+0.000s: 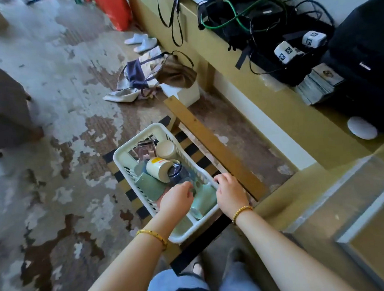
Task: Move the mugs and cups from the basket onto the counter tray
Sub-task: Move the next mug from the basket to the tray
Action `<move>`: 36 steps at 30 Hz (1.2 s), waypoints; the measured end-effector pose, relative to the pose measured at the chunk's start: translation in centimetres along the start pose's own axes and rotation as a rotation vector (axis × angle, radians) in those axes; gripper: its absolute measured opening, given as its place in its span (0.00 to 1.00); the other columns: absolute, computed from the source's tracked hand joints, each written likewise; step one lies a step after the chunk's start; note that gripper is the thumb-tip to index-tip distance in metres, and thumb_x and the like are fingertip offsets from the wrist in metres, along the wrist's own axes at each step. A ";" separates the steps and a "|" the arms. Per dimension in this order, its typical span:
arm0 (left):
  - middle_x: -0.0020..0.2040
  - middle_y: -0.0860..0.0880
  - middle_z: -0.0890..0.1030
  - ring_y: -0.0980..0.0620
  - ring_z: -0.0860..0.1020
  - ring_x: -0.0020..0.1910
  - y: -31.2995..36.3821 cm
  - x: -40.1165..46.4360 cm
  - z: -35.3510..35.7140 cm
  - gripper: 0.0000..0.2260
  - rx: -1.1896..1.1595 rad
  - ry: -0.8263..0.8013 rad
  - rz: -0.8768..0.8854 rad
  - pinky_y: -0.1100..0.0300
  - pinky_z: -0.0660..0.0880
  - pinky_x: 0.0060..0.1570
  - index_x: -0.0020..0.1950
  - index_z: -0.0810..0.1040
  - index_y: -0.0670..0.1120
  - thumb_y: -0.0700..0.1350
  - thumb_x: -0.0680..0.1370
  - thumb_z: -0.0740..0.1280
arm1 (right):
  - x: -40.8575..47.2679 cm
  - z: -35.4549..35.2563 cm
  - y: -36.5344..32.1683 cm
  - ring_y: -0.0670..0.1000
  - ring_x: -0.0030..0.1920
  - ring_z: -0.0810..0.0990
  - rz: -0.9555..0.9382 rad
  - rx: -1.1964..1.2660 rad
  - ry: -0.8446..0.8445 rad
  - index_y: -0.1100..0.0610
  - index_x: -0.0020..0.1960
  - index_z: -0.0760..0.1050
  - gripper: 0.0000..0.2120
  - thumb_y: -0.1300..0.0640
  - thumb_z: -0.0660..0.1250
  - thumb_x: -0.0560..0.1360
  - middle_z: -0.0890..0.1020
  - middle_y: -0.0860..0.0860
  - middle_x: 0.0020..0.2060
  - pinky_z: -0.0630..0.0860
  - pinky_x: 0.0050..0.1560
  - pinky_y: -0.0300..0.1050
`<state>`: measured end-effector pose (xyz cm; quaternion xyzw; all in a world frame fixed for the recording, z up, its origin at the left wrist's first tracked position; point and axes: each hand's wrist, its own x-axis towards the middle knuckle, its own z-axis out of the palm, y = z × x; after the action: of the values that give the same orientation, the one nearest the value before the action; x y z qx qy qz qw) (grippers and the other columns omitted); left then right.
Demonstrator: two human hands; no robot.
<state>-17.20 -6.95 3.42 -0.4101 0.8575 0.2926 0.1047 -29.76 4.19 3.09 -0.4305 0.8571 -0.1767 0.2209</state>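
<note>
A white slatted basket [127,147] sits on a low striped stool, full of several cups lying on their sides. At its far end lie a clear glass [146,148] and a cream cup [166,149]. In the middle are a cream mug with a red label [159,169], a dark blue glass [177,172] and a sage green mug [149,185]. A pale mint mug [203,201] lies near me. My left hand [176,199] reaches into the basket with curled fingers at the blue glass. My right hand [229,191] grips the basket's right rim.
A metal-edged tray [340,205] lies on the counter at lower right. The long yellow counter [281,98] holds cables, a black bag and a white lid. A wooden plank [213,143] leans beside the basket. Cloth bags and slippers lie on the worn floor.
</note>
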 end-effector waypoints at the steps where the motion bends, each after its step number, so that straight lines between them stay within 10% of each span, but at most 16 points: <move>1: 0.50 0.48 0.79 0.46 0.78 0.47 -0.8 0.1 0.2 0.12 -0.010 -0.026 -0.029 0.52 0.77 0.46 0.59 0.74 0.47 0.45 0.77 0.57 | 0.2 0.8 0.0 0.53 0.60 0.71 0.015 0.002 -0.066 0.59 0.65 0.69 0.17 0.65 0.54 0.77 0.72 0.54 0.62 0.71 0.59 0.43; 9: 0.47 0.41 0.77 0.44 0.75 0.44 -4.3 2.0 2.3 0.06 -0.133 -0.122 -0.176 0.55 0.70 0.42 0.45 0.69 0.43 0.45 0.74 0.62 | 3.2 4.6 1.1 0.54 0.68 0.65 0.150 -0.031 -0.412 0.56 0.72 0.59 0.24 0.55 0.59 0.78 0.65 0.54 0.70 0.68 0.67 0.51; 19: 0.64 0.43 0.72 0.45 0.72 0.61 -4.1 3.4 9.2 0.28 -0.257 -0.329 -0.337 0.56 0.69 0.56 0.68 0.65 0.44 0.53 0.73 0.70 | 9.5 8.2 1.8 0.57 0.60 0.75 0.043 -0.162 -0.603 0.54 0.72 0.58 0.24 0.65 0.55 0.77 0.66 0.53 0.69 0.74 0.56 0.52; 30: 0.59 0.44 0.76 0.43 0.71 0.59 -2.8 4.1 12.9 0.30 -0.144 -0.256 -0.406 0.50 0.72 0.52 0.65 0.65 0.45 0.60 0.71 0.68 | 11.7 10.7 2.7 0.58 0.62 0.74 0.070 -0.117 -0.662 0.54 0.74 0.57 0.26 0.64 0.56 0.77 0.73 0.56 0.65 0.73 0.60 0.53; 36: 0.57 0.46 0.79 0.45 0.75 0.56 -3.6 4.7 12.5 0.27 -0.227 -0.236 -0.387 0.51 0.74 0.52 0.63 0.70 0.46 0.59 0.69 0.69 | 12.4 10.4 1.7 0.56 0.69 0.66 0.092 0.055 -0.668 0.50 0.76 0.49 0.31 0.61 0.56 0.76 0.61 0.54 0.73 0.68 0.66 0.55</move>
<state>-18.17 -4.40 -10.11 -0.5388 0.7063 0.4075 0.2114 -31.93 -6.11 -9.27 -0.4195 0.7507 -0.0385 0.5089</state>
